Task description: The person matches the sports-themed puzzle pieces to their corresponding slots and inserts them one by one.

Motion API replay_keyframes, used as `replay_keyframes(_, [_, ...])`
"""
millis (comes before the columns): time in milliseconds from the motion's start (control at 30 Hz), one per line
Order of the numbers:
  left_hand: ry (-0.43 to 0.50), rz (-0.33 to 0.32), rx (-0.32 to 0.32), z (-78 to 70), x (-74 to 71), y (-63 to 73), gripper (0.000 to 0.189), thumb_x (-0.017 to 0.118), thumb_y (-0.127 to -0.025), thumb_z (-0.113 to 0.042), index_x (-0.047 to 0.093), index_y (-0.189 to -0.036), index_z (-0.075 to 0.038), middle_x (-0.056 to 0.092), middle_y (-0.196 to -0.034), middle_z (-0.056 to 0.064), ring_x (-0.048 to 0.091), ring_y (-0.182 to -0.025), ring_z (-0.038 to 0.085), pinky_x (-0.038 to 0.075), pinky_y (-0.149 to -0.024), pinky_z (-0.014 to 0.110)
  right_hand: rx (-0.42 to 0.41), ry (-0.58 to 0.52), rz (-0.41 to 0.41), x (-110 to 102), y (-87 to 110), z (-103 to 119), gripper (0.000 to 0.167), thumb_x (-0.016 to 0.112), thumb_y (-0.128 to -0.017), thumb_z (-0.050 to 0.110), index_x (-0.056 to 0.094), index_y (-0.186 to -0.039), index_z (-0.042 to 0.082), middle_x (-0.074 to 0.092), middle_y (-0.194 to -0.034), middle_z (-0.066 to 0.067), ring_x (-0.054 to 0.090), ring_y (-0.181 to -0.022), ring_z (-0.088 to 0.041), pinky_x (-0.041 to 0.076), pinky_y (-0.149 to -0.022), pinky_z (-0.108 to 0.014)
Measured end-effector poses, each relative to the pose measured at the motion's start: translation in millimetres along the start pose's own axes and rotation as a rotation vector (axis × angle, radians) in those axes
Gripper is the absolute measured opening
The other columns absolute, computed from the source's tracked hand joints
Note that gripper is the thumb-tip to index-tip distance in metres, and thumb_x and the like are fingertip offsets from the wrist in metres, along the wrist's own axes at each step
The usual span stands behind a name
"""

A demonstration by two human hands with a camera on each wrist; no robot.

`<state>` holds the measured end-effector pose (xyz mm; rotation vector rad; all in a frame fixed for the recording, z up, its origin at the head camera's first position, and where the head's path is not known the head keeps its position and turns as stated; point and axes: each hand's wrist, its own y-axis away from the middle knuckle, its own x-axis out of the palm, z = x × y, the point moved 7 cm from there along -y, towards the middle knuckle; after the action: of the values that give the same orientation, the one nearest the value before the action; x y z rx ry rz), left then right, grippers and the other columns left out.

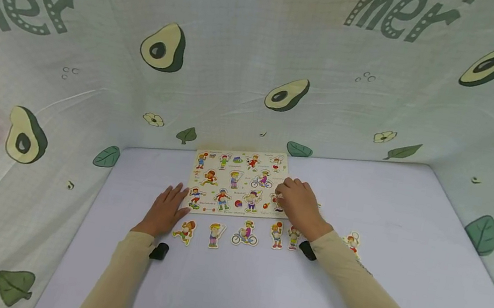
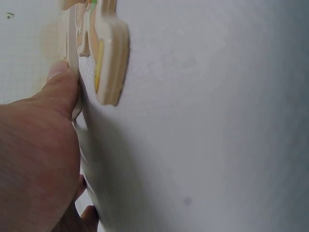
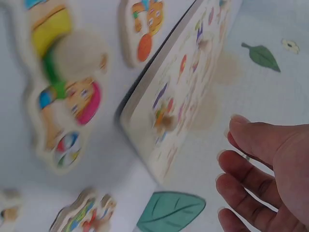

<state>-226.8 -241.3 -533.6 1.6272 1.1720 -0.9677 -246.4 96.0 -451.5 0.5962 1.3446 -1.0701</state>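
A wooden puzzle board (image 1: 242,183) printed with sports figures lies at the back of the white table. My left hand (image 1: 164,209) rests flat at its left edge; in the left wrist view, its thumb (image 2: 62,82) touches that edge. Over the board's right side hovers my right hand (image 1: 301,204). The right wrist view shows its fingers (image 3: 246,174) loosely bent, with nothing visible between them and the thumb. Cut-out figure pieces lie in front of the board: a runner (image 1: 185,231), a boy with a bat-like stick (image 1: 215,235), a cyclist (image 1: 245,233) and a ball player (image 1: 277,235).
Another figure piece (image 1: 294,237) lies beside the right wrist's black camera (image 1: 307,250). A racket player piece (image 1: 352,241) is partly hidden behind the right forearm. Behind the table hangs a cloth (image 1: 232,37) printed with avocados. Round knobs (image 3: 169,123) stick up from the board.
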Motion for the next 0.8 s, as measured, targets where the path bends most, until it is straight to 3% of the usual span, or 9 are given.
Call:
replay_keyframes(367, [0.011, 0.004, 0.011, -3.1, -2.0, 2.1, 0.067, 0.054, -0.112, -0.029, 0.027, -0.166, -0.001, 0.015, -0.175, 0.025, 0.007, -0.161, 0.05, 0.007, -0.13, 0.063, 0.081, 0.013, -0.035, -11, 32.1, -43, 0.02, 0.084, -0.091, 0.009, 0.077, -0.109, 0.006, 0.07, -0.107, -0.008, 0.065, -0.102, -0.031, 0.054, -0.094, -0.048])
replay_keyframes(800, [0.01, -0.01, 0.012, -2.9, -1.1, 1.1, 0.066, 0.056, -0.111, -0.029, 0.029, -0.165, -0.001, 0.017, -0.174, 0.025, 0.009, -0.16, 0.05, 0.009, -0.13, 0.064, 0.138, -0.006, -0.053, -17, 64.2, -74, 0.023, 0.084, -0.089, 0.004, 0.076, -0.11, 0.002, 0.071, -0.106, -0.014, 0.066, -0.101, -0.036, 0.054, -0.091, -0.054])
